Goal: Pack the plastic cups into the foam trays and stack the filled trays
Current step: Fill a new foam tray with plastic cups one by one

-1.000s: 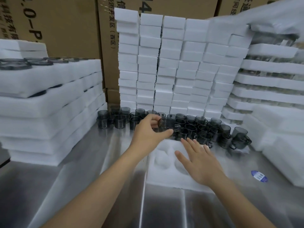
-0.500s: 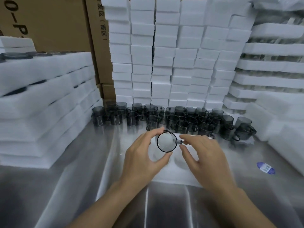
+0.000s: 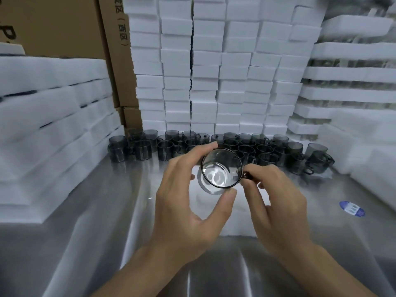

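You hold the cup [image 3: 221, 173] in the air above the foam tray [image 3: 240, 219], its mouth tilted up toward you, just in front of the crowd of loose cups [image 3: 265, 151]. Your left hand [image 3: 188, 202] curls round its wall, thumb at the near rim and forefinger over the far side. Your right hand [image 3: 276, 202] pinches the small handle [image 3: 246, 175] between thumb and fingertips, though blur softens that grip, and its other fingers hang loosely curled.

The wall looks smooth and glossy, so a light hold could let the cup slip and drop onto the tray or the steel table [image 3: 96, 243]. Your hands cover most of the tray, so its pockets are hidden. Lowering blind could seat the cup crooked, or catch the handle on a foam edge and leave it standing proud. A tray stacked on top would then rock. A wide sweep of the wrist could also topple the loose cups, which stand packed close together.

The cup is clear smoky-grey plastic, a short cylinder with a dark rim and a thin wall. The tray is matte white foam, probably soft and easily dented. The table is shiny steel, streaked with reflections. Behind rise white foam blocks [image 3: 205, 71] in tall columns, with filled trays [image 3: 53, 108] stacked at your left beside brown cardboard boxes [image 3: 64, 24]. A blue sticker [image 3: 352, 209] lies on the table at your right.
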A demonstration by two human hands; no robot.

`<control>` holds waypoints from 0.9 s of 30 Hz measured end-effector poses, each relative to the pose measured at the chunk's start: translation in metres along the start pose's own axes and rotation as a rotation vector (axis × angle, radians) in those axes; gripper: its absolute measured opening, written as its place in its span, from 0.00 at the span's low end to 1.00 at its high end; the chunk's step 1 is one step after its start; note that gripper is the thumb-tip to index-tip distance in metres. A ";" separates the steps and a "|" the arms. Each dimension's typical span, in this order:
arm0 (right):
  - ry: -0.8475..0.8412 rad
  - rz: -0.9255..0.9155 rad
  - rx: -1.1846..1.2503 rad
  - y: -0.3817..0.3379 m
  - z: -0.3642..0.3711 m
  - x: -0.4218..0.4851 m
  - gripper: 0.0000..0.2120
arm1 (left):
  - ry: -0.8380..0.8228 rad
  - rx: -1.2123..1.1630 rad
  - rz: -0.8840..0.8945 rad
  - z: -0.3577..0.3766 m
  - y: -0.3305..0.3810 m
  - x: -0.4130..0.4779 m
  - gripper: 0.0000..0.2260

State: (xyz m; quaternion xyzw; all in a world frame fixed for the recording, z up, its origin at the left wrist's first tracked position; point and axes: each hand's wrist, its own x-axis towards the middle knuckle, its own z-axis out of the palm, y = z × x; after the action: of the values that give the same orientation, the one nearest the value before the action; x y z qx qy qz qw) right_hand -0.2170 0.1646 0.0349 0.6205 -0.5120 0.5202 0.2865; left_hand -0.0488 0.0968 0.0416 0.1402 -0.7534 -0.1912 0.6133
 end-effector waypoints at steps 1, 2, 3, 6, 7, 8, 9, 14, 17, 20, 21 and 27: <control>-0.004 -0.012 -0.003 0.001 0.000 0.000 0.09 | -0.004 0.001 0.009 0.000 -0.002 -0.001 0.29; -0.009 -0.024 -0.005 0.004 -0.001 0.000 0.10 | -0.006 0.010 0.017 0.001 -0.006 -0.001 0.30; -0.013 -0.036 -0.008 0.008 0.000 0.000 0.11 | -0.004 0.025 0.022 0.002 -0.010 -0.001 0.30; -0.029 -0.053 -0.021 0.017 0.003 -0.002 0.13 | 0.012 0.062 0.031 0.004 -0.018 -0.001 0.31; -0.027 -0.058 -0.020 0.018 0.004 -0.002 0.12 | 0.018 0.054 0.039 0.005 -0.019 -0.002 0.31; -0.032 -0.057 -0.018 0.017 0.004 -0.001 0.12 | 0.014 0.042 0.047 0.005 -0.019 -0.001 0.32; -0.052 -0.045 -0.017 0.015 0.003 0.000 0.11 | -0.001 0.027 0.042 0.004 -0.019 -0.001 0.32; -0.185 0.190 0.125 -0.005 -0.004 0.006 0.10 | 0.018 0.000 -0.034 0.003 -0.009 -0.002 0.27; -0.252 0.421 0.304 -0.010 -0.003 0.010 0.17 | -0.021 -0.019 -0.047 0.004 -0.012 -0.001 0.24; -0.359 0.745 0.475 -0.010 -0.006 0.018 0.17 | -0.130 0.037 0.039 0.005 -0.017 -0.003 0.29; -0.399 0.840 0.554 -0.011 -0.007 0.021 0.15 | -0.140 0.064 0.055 0.005 -0.018 -0.003 0.30; -0.541 0.781 0.456 -0.010 -0.015 0.030 0.15 | -0.091 0.215 0.153 0.000 -0.023 -0.001 0.26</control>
State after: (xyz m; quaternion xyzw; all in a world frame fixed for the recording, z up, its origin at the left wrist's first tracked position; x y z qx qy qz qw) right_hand -0.2153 0.1709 0.0690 0.5424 -0.6347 0.5075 -0.2132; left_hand -0.0488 0.0763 0.0303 0.1385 -0.8051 -0.0683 0.5727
